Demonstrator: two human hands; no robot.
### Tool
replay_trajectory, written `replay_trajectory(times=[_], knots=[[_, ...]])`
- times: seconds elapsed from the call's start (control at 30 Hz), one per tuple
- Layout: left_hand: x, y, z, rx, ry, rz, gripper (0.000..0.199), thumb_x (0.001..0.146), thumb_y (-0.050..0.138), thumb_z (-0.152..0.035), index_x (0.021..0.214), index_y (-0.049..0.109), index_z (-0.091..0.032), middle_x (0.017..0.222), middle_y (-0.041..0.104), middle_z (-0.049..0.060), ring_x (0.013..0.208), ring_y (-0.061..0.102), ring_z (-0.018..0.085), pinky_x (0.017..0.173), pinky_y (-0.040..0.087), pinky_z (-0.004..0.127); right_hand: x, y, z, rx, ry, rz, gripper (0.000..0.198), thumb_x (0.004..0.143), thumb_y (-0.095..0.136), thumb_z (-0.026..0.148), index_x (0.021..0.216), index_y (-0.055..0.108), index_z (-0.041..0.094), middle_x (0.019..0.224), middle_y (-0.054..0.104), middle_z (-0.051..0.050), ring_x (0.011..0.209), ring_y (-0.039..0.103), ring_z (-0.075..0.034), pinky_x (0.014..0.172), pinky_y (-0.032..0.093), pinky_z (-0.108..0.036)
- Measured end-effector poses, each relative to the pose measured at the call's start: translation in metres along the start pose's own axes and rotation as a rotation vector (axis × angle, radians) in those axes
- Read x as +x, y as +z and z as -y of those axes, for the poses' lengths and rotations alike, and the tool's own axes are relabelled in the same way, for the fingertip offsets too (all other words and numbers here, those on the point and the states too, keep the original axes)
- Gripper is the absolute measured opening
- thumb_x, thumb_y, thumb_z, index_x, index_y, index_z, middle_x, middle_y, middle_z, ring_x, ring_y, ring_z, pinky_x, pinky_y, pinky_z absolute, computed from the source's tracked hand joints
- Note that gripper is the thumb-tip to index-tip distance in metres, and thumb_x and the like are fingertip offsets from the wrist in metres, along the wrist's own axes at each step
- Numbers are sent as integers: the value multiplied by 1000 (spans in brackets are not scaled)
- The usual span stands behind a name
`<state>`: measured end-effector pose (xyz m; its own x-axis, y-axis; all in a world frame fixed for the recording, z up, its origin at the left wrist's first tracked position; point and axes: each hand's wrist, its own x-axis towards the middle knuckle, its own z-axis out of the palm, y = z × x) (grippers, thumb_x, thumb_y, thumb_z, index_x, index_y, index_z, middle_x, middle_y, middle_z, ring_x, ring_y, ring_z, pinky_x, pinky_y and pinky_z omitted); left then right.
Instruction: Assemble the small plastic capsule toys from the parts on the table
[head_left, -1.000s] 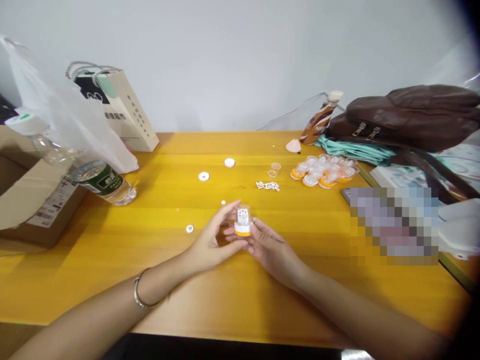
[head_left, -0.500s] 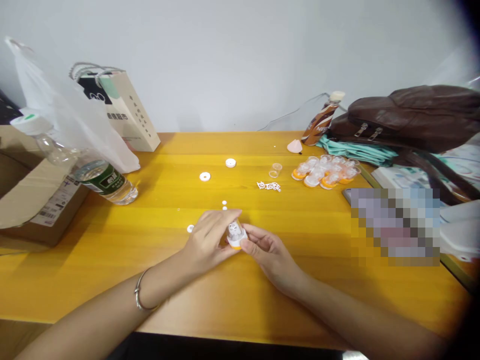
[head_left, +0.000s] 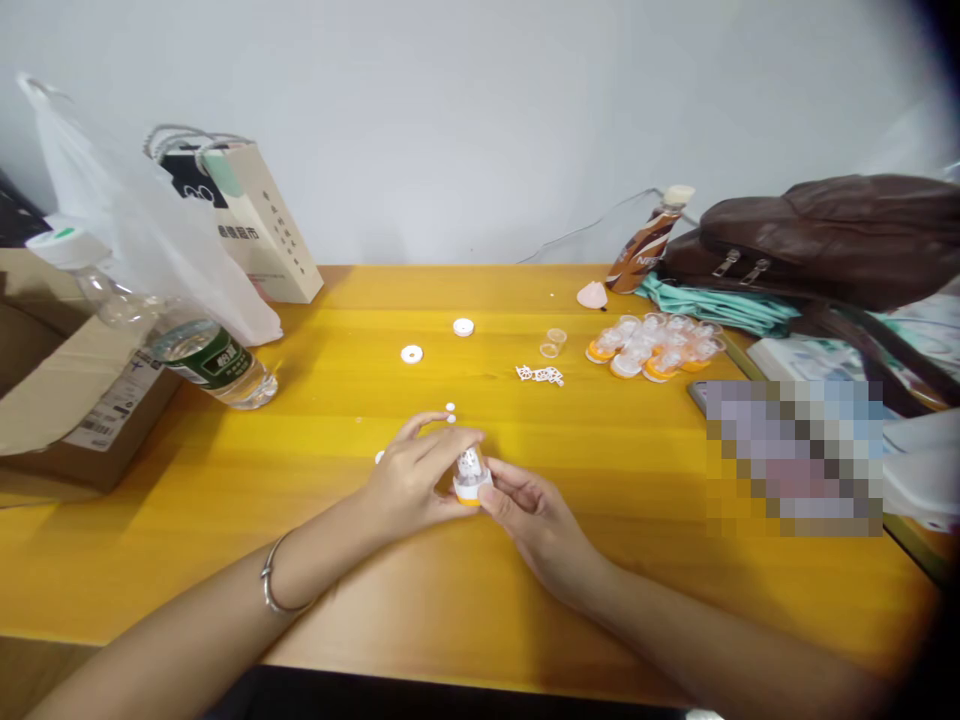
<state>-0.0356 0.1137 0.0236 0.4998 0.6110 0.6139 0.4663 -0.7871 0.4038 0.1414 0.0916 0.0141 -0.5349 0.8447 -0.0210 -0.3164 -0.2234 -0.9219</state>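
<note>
Between my hands, above the front of the table, is a small clear plastic dome piece with a white and orange base and white parts inside. My left hand is closed around its left side, with a finger over the top. The thumb and fingers of my right hand pinch its base from the right. Just past my left hand lie small white discs, and another white piece is partly hidden behind that hand. Farther back are two white rings, white spoked pieces and clear cups.
Several similar assembled domes stand together at the back right, near a brown drink bottle and a brown leather bag. A blurred-out flat object lies at right. On the left are a water bottle, a cardboard box and bags.
The fingers of my left hand have shifted on the dome piece, one now lifted away from it. The dome piece stands slightly more upright. My right hand keeps its pinch.
</note>
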Motion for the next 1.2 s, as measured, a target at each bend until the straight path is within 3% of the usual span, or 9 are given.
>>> replay_trajectory(times=[0.13, 0.2, 0.3, 0.4, 0.63, 0.77, 0.83, 1.03, 1.2], knots=[[5, -13, 1, -159, -75, 231, 69, 75, 65, -34, 135, 33, -20, 127, 52, 14, 114, 51, 25, 97, 39, 40, 4, -7, -1, 52, 26, -30, 28, 79, 63, 30, 106, 61, 24, 102, 68, -4, 90, 63, -15, 90, 46, -33], [7, -18, 1, -282, -125, 272, 58, 82, 57, -29, 134, 34, -21, 128, 51, 14, 116, 49, 24, 96, 40, 38, 4, -8, 2, 74, 33, -13, 28, 78, 64, 30, 105, 62, 24, 103, 67, -4, 85, 64, -14, 86, 48, -31], [7, -18, 1, -414, -180, 178, 37, 87, 48, -19, 123, 46, -21, 113, 59, 11, 103, 56, 20, 90, 44, 35, 5, -7, 9, 35, 20, 31, 27, 79, 63, 29, 105, 64, 26, 106, 66, -2, 87, 63, -14, 83, 50, -29], [8, -13, -2, -420, -243, 91, 27, 82, 58, -21, 108, 55, -17, 96, 63, 8, 87, 59, 17, 81, 46, 31, 4, -4, 14, -97, -31, 14, 26, 80, 62, 27, 106, 64, 27, 106, 66, -1, 96, 60, -16, 89, 48, -32], [5, -10, -7, -258, -403, -34, 24, 68, 72, -34, 74, 57, -16, 69, 58, 1, 66, 53, 13, 64, 43, 26, 0, -4, 3, -301, -176, -89, 32, 78, 63, 24, 110, 62, 27, 110, 65, -2, 102, 59, -19, 97, 43, -38], [8, -16, -3, -507, -306, 88, 48, 75, 66, -31, 119, 49, -21, 112, 58, 10, 104, 54, 21, 88, 44, 35, 4, -5, 8, -215, -109, -25, 30, 80, 61, 27, 109, 62, 27, 107, 67, -1, 100, 60, -18, 95, 44, -36], [10, -17, -1, -543, -260, 148, 44, 82, 58, -25, 125, 47, -23, 119, 57, 10, 110, 53, 21, 93, 42, 35, 6, -6, 12, -195, -89, -24, 28, 80, 61, 28, 108, 63, 27, 107, 67, -1, 100, 60, -18, 95, 43, -36], [9, -10, -5, -292, -396, 22, 21, 75, 67, -32, 88, 61, -15, 77, 64, 3, 68, 57, 11, 65, 46, 23, 5, -13, 6, -464, -241, -124, 31, 78, 62, 25, 109, 63, 28, 109, 66, -2, 103, 59, -20, 97, 43, -38], [5, -6, -8, -126, -646, 107, 42, 77, 58, -46, 52, 47, -14, 45, 39, -6, 43, 35, 5, 42, 25, 18, 3, -17, 0, -755, -450, -202, 34, 75, 64, 18, 106, 64, 31, 106, 66, -2, 98, 61, -21, 93, 46, -37]])
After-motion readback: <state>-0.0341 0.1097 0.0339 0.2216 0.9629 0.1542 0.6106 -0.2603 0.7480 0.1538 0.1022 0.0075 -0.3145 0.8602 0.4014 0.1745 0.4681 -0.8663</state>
